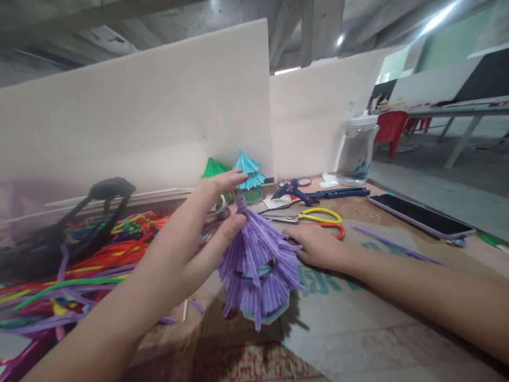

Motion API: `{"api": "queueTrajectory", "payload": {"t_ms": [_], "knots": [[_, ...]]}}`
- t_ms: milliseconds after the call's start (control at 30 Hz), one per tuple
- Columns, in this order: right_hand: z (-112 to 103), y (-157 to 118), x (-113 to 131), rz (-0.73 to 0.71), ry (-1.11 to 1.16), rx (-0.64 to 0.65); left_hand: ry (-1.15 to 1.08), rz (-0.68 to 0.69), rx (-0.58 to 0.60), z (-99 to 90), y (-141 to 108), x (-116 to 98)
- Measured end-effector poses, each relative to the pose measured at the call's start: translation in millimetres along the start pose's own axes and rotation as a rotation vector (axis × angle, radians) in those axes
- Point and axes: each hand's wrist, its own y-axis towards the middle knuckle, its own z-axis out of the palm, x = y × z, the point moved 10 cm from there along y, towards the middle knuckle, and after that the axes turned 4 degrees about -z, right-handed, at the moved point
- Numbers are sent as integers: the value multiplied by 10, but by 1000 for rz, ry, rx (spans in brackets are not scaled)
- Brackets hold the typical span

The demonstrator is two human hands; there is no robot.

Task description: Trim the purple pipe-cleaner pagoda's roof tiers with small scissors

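Note:
A purple two-tiered model made of pipe cleaners (262, 286), shaped like a thatched roof, tilts in front of me over the cardboard. My left hand (191, 233) is open beside its peak, fingers stretched out, with the thumb tip at or very near the top. From the right, my right hand (314, 244) reaches to the model's far side and seems to grip it there; its fingertips are hidden behind the purple strands. Just beyond that hand lie scissors (320, 215) with yellow and orange handles.
A green model (214, 167) and a blue model (249, 164) stand by the white partition (139, 116). Behind the scissors are a blue glue gun (295, 191), pliers-like tool (338, 193) and water bottle (358, 151). A phone (421, 215) lies right; loose pipe cleaners (99, 265) pile left.

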Motion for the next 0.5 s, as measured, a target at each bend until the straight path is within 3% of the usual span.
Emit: {"api": "queueTrajectory", "payload": {"t_ms": [167, 500], "knots": [[-4, -16, -6, 10, 7, -3, -93, -60, 72, 95, -2, 84], [-10, -8, -3, 11, 14, 9, 80, 133, 103, -25, -4, -114]]}}
